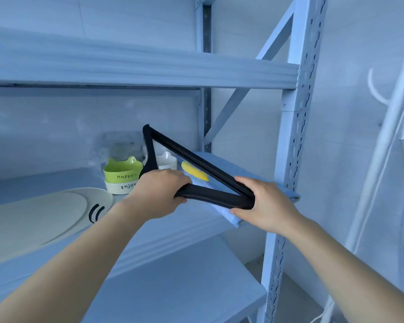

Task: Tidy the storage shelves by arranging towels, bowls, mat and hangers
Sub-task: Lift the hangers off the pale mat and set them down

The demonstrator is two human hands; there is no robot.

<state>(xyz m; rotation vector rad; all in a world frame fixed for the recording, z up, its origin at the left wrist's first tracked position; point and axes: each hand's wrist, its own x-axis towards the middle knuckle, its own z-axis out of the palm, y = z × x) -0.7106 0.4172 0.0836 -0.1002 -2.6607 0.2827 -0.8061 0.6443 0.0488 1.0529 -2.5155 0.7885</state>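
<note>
Both hands hold a black hanger (pixel 196 159) flat over the middle shelf (pixel 163 227). My left hand (pixel 156 194) grips its centre near the neck, and my right hand (pixel 264 201) grips its near right corner. Under the hanger lies a folded blue towel (pixel 233 169) with a yellow patch (pixel 194 171) at the shelf's right end. A green bowl (pixel 120 170) marked "Happy" is stacked on a white bowl (pixel 121 186) marked "Enjoy". Another white bowl (pixel 166 160) stands behind the hanger. A pale oval mat (pixel 33 215) lies at the left.
A blue metal upright (pixel 292 136) with slots stands just right of the towel. An upper shelf (pixel 126 66) runs overhead and a lower shelf (pixel 177 287) sits below. A white coat stand (pixel 387 136) is at the far right. A clear plastic bag (pixel 117 145) sits behind the bowls.
</note>
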